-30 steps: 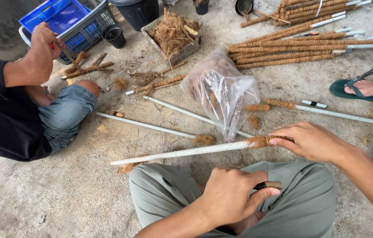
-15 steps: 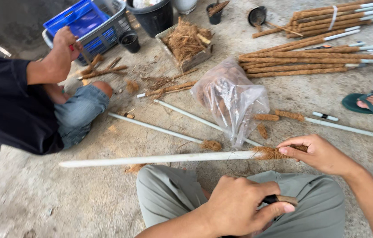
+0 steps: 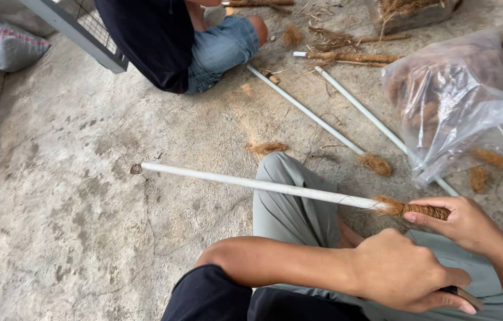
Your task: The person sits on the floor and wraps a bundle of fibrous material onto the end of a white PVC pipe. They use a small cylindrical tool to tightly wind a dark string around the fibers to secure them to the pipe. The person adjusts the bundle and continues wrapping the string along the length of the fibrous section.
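A white pipe (image 3: 251, 185) is being held at its fibre-wrapped end.

The brown coir wrap (image 3: 421, 209) is being pinched by the right hand (image 3: 471, 224), the pipe slanting left over the grey-trousered knee (image 3: 290, 190) to the concrete floor (image 3: 73, 238). A small dark object (image 3: 462, 294) is being clasped in the closed left hand (image 3: 403, 273).

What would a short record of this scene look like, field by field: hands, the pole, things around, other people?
right hand: grips the fibre-wrapped end of the white pole
left hand: closed on a small dark object, kind unclear
pole: slants across the wearer's knee, far end near the concrete floor
nearby: clear plastic bag, two more white poles, loose fibre tufts
other person: sits opposite in denim shorts
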